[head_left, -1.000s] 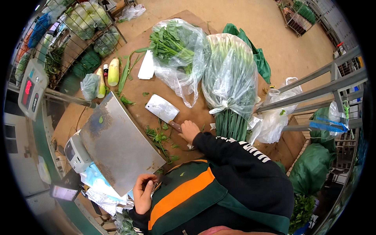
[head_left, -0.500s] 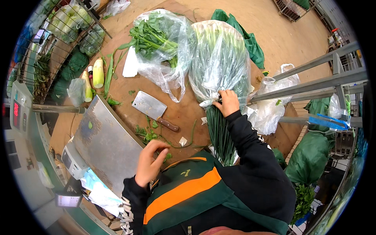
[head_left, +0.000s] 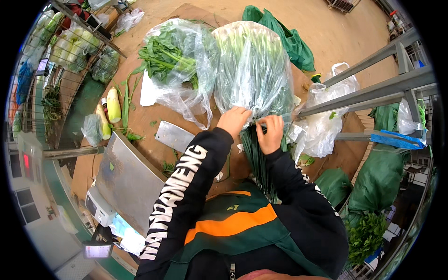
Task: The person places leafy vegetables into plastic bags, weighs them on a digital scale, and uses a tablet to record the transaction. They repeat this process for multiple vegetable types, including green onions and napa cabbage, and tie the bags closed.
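A big clear plastic bag of long green chives (head_left: pixel 252 70) lies on the brown table (head_left: pixel 154 116), dark stalk ends (head_left: pixel 255 156) sticking out toward me. My left hand (head_left: pixel 234 120) grips the tied neck of that bag from the left. My right hand (head_left: pixel 270 133) pinches the same bunched plastic from the right, fingers closed on it. A second clear bag of leafy greens (head_left: pixel 175 60) lies just left. A steel cleaver (head_left: pixel 173 136) rests flat on the table, below my left hand and partly under my sleeve.
A metal weighing scale (head_left: pixel 128 177) stands at my lower left. White radishes (head_left: pixel 112 105) and loose leaves lie at the table's left edge. White plastic bags (head_left: pixel 326 121), grey metal rails (head_left: pixel 373 88) and green sacks (head_left: pixel 378 196) crowd the right. Crated vegetables (head_left: pixel 74 44) sit upper left.
My left hand rose from the scale's edge across the table to the chive bag's neck. My right hand left the cleaver area earlier and now stays on the bag's knot.
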`<state>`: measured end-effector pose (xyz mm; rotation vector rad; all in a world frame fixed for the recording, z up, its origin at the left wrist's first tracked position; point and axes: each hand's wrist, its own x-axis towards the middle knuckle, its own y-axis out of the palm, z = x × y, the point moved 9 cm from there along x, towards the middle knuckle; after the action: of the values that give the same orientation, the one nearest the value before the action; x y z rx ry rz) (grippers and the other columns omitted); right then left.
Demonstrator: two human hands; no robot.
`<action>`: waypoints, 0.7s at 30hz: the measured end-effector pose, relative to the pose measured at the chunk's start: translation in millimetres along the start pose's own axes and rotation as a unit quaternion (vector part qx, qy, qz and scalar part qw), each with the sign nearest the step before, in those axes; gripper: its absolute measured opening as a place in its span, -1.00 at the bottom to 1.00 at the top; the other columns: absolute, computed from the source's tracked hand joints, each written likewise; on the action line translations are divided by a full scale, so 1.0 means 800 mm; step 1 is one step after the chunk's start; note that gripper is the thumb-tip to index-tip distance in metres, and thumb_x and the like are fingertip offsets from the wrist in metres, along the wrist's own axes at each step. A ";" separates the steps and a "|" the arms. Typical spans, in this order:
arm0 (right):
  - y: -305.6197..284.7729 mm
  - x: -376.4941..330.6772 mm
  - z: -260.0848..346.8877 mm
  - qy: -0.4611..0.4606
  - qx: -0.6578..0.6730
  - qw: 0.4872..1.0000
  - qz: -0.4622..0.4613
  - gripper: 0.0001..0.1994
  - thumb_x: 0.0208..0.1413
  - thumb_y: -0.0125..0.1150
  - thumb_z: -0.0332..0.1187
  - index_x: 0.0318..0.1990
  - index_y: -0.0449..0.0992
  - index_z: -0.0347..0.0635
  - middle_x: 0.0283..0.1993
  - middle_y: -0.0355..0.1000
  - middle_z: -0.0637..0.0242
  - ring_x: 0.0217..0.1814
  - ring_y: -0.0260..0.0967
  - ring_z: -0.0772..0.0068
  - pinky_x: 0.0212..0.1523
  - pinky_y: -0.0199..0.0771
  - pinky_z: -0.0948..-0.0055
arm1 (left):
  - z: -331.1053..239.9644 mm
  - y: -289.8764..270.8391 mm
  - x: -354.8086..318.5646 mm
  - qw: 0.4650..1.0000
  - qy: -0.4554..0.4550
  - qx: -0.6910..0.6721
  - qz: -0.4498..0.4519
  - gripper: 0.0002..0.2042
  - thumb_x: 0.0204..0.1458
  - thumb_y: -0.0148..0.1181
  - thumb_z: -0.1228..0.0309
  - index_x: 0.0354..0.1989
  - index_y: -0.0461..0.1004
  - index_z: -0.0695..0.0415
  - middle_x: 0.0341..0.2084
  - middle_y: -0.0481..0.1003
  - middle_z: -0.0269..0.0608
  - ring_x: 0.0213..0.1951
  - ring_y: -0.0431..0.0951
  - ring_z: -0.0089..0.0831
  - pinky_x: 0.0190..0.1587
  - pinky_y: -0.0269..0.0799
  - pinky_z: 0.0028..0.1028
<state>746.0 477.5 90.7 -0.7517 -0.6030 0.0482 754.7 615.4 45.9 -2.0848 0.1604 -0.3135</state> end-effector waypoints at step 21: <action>0.057 -0.002 0.003 -0.047 0.067 0.990 0.113 -0.74 -0.24 0.39 -0.56 -0.46 0.35 -0.18 -0.43 0.26 0.24 -0.30 0.24 0.09 -0.26 0.28 0.20 | 0.049 0.018 0.012 0.980 -0.129 -0.149 0.010 -0.95 0.11 0.11 0.50 -0.31 0.41 0.20 -0.32 0.43 0.00 -0.16 0.46 0.04 -0.14 0.39 -0.11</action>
<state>750.8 512.4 61.5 -0.6873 -0.5951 0.3315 775.6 638.2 15.7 -2.3970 0.0761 -0.0015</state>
